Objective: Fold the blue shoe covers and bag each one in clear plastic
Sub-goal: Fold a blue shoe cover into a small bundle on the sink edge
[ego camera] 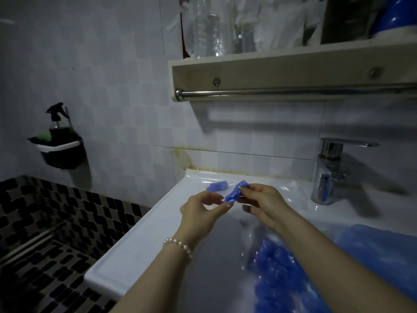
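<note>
A small folded blue shoe cover hangs in the air above the white basin counter. My right hand pinches its upper end and my left hand pinches its lower end with thumb and fingertips. A second blue shoe cover, small and bundled, lies on the counter just behind my hands. A heap of loose blue shoe covers in clear plastic fills the basin under my right forearm. Whether clear plastic wraps the held cover, I cannot tell.
A chrome tap stands at the right behind the basin. Overhead runs a shelf with a metal towel rail. A spray bottle in a dark wall holder hangs at the left. Dark mosaic tiles lie left of the counter.
</note>
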Demonstrator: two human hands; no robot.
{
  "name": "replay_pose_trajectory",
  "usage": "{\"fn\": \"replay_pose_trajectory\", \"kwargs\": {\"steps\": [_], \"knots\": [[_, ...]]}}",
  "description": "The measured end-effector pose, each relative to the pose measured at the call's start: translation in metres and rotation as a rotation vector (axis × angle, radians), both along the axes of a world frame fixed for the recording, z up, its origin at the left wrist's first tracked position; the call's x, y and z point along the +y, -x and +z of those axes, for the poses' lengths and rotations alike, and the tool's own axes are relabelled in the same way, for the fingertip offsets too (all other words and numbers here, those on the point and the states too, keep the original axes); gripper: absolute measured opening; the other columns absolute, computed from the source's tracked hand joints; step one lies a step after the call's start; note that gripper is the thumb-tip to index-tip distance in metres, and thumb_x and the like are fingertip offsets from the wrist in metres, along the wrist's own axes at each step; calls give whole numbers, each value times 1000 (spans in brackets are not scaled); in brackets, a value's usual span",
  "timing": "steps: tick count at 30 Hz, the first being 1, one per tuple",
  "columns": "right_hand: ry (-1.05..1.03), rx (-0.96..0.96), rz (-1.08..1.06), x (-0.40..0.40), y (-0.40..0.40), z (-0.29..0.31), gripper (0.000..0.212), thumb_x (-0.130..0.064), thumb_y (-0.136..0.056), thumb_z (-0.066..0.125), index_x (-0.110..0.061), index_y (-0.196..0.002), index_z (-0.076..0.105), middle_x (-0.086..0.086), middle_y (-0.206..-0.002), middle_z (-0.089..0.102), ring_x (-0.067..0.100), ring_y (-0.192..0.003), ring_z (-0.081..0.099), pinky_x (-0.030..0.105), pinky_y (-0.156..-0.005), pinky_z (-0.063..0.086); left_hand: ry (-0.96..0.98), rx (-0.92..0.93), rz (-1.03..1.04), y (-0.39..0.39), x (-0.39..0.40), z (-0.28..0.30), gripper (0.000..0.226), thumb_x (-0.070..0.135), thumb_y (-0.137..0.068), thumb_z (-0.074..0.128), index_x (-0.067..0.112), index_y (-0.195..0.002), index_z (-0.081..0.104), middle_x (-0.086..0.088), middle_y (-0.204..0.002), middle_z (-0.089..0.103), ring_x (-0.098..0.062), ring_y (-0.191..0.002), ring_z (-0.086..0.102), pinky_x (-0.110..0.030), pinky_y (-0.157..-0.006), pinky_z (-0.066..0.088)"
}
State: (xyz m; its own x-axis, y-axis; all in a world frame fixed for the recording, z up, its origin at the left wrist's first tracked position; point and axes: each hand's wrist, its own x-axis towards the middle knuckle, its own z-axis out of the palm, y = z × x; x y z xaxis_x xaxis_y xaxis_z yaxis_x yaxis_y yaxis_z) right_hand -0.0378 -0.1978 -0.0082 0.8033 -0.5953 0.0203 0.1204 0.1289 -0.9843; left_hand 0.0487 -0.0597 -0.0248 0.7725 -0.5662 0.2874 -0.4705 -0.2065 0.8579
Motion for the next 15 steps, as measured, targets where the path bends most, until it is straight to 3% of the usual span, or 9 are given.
{"fn": "replay_pose_trajectory", "kwargs": {"steps": [3, 5, 9, 12, 15], "knots": [[-6, 88, 1, -19, 4, -4, 8, -3, -89, 58, -2, -90, 66, 10, -75, 65, 13, -59, 58, 23, -57, 41, -207, -325, 116, -4, 3, -6, 17, 43, -87, 61, 35, -101, 67, 20, -113, 56, -6, -112, 41, -27, -87, 18], [12, 226, 110, -33, 11, -9, 11, -1, -88, 58, -3, -82, 67, 9, -69, 61, 12, -55, 52, 23, -55, 38, -309, -445, 68, -3, 2, -8, 19, 36, -93, 55, 37, -108, 67, 19, -130, 51, -8, -124, 34, -28, -90, 16], [188, 527, 297, -44, 25, -23, 20, 0, -88, 58, -6, -71, 66, 5, -58, 54, 8, -48, 49, 19, -49, 38, -540, -581, -56, -4, -3, -18, 34, 31, -97, 45, 41, -128, 53, 16, -153, 25, -12, -141, 14, -38, -109, 8], [235, 580, 286, -38, 24, -24, 18, 0, -88, 59, -7, -72, 66, 3, -55, 53, 8, -49, 47, 17, -47, 38, -625, -649, -93, -3, -3, -24, 36, 23, -99, 38, 37, -130, 51, 16, -149, 33, -12, -141, 21, -45, -111, 5], [244, 526, 251, -32, 15, -28, 15, 1, -88, 58, -5, -77, 68, 4, -56, 53, 10, -49, 45, 20, -49, 35, -570, -667, -40, -1, -2, -24, 25, 21, -96, 42, 28, -114, 58, 14, -122, 57, -14, -124, 44, -40, -101, 17]]}}
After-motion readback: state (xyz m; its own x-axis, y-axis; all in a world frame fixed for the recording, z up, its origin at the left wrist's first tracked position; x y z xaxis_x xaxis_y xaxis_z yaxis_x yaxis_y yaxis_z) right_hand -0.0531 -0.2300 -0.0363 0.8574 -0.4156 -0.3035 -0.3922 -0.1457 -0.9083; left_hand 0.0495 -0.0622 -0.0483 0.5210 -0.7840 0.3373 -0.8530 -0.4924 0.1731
